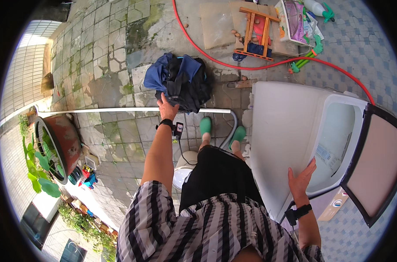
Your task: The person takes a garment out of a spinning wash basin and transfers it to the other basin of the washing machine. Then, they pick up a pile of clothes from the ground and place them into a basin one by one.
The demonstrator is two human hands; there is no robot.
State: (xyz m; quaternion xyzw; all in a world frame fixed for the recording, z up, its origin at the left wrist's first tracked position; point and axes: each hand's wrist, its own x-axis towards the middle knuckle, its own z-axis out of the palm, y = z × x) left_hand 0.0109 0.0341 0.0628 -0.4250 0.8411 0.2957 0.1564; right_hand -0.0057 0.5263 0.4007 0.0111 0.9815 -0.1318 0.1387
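Observation:
A heap of dark blue and black clothes (182,82) lies ahead of me; whatever it rests on is hidden. My left hand (168,108) is at its near edge with fingers spread, and whether it touches the cloth is unclear. On my right stands a white washing machine (280,131) with its framed lid (373,160) raised. Water (332,140) shows inside its tub. My right hand (301,179), fingers apart and holding nothing, is by the near rim of the tub.
A white pipe (133,110) crosses the paving, joining a grey hose (232,124) near my feet. Beyond curves a red hose (224,64), with a wooden stool (249,32) and a filled basket (286,23) past it. A large planter (65,147) stands left, a bucket (178,178) beside my leg.

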